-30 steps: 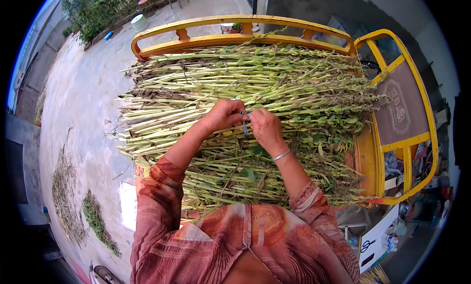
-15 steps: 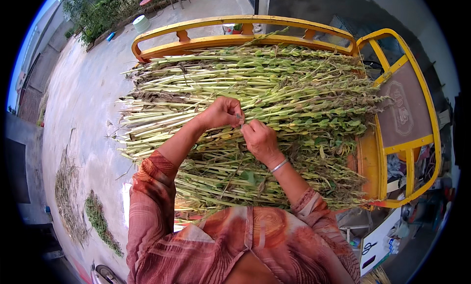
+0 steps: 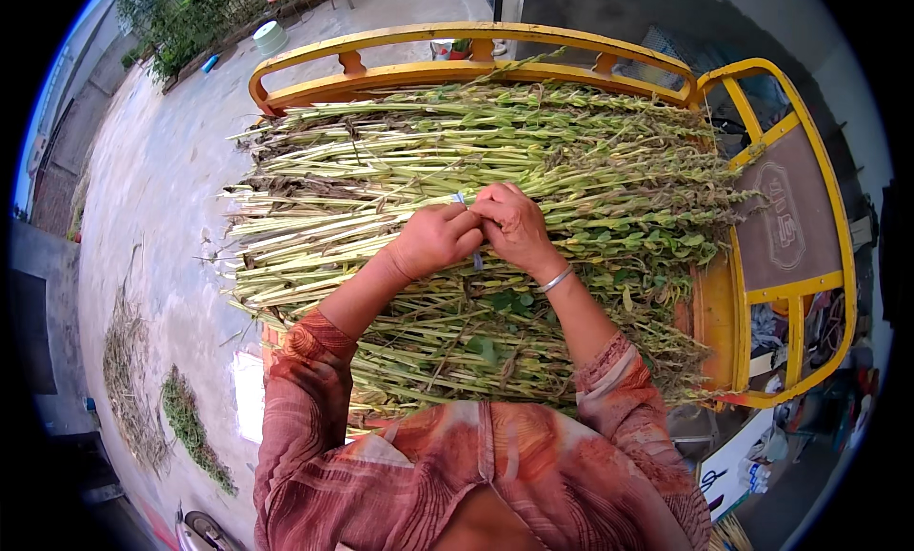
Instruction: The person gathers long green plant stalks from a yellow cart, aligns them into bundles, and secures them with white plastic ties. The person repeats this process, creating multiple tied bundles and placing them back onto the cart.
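Both sets of fingers are pinched tight on a thin pale-blue tie strip (image 3: 466, 229), the left hand (image 3: 433, 239) and right hand (image 3: 512, 225) touching knuckle to knuckle right over the middle of the pile. The strip pokes up between the fingertips and a short tail hangs down below them. Neither hand is open at all; they're curled closed around it.

Underneath is a big heap of long green stalks (image 3: 495, 170) with seed pods, laid sideways across a yellow cart (image 3: 476, 51). My guess is the trick here is keeping the strip taut while knotting, pulling evenly with both hands so the bundle cinches instead of slipping. A bracelet (image 3: 556, 280) sits on the right wrist, and loose plant scraps (image 3: 190, 427) lie on the concrete well off to the left.
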Tool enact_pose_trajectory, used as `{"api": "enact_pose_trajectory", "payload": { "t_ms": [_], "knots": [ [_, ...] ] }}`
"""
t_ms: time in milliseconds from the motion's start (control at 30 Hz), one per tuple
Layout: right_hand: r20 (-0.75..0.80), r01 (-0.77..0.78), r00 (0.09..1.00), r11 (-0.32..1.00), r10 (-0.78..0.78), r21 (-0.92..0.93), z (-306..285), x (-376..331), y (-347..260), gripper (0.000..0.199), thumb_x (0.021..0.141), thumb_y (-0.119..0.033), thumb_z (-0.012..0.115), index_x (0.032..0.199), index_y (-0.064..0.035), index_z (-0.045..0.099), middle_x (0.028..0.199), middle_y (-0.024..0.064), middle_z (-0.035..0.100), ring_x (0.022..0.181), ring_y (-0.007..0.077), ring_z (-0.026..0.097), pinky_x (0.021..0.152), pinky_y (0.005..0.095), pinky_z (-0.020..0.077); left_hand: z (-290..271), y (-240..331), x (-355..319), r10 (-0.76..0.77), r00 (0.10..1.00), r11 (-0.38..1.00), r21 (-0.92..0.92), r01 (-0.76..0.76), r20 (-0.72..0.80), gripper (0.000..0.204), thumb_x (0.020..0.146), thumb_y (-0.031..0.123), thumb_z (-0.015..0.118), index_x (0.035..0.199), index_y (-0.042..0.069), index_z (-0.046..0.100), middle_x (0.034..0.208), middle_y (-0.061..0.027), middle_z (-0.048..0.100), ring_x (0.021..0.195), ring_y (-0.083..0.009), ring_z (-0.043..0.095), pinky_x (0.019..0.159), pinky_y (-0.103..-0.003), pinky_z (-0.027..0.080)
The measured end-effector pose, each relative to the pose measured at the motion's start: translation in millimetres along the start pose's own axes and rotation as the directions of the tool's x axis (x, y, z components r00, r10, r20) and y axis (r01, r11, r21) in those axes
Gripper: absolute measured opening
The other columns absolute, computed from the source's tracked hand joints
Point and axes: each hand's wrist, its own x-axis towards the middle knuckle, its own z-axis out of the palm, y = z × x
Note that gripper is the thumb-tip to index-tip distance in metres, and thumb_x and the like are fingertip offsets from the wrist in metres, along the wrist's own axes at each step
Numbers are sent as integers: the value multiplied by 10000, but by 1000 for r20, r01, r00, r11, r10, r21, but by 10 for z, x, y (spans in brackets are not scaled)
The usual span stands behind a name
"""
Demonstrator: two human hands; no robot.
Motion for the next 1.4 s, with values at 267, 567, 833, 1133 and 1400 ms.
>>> {"api": "enact_pose_trajectory", "payload": {
  "t_ms": [267, 567, 833, 1133, 1400],
  "knots": [
    [132, 14, 991, 994, -28, 105, -84, -24, 37, 109, 703, 22, 595, 803, -21, 605, 840, 72, 573, 833, 286, 550, 715, 355, 457, 91, 42, -78, -28, 993, 999, -49, 23, -119, 167, 572, 112, 615, 693, 67, 508, 877, -60, 588, 658, -192, 558, 497, -301, 479],
    [184, 1, 983, 999, -10, 50, -117, -55, -88, 155, 678, 26, 630, 795, -18, 538, 864, 96, 551, 850, 307, 531, 726, 388, 450, 73, 86, -101, -51, 988, 997, -67, 42, -146, 168, 581, 118, 623, 699, 73, 513, 865, -51, 575, 667, -196, 554, 511, -303, 480],
    [212, 20, 977, 999, -26, 31, -136, -42, -73, 143, 642, 10, 568, 739, -21, 467, 760, 119, 477, 783, 323, 496, 685, 426, 430, 70, 102, -133, -134, 984, 980, -162, 114, -115, 152, 596, 111, 626, 725, 91, 547, 862, -34, 561, 697, -202, 554, 567, -315, 492],
    [225, -3, 973, 972, 57, -234, -53, 20, -172, 119, 628, 19, 578, 713, -7, 499, 840, 130, 489, 850, 324, 500, 694, 420, 468, -221, 146, -231, -63, 974, 983, -152, 98, 218, 119, 621, 155, 612, 719, 104, 569, 815, -13, 523, 794, -207, 532, 675, -315, 479],
    [423, -62, 900, 992, 104, -112, -258, 637, -190, 123, 720, -40, 614, 842, -26, 600, 896, 154, 580, 847, 330, 581, 748, 413, 476, -434, 457, -413, -566, 816, 822, 3, 570, 116, 680, 589, 398, 756, 1143, 66, 540, 1237, -136, 470, 1167, -322, 440, 989, -435, 359]
  ]
}}
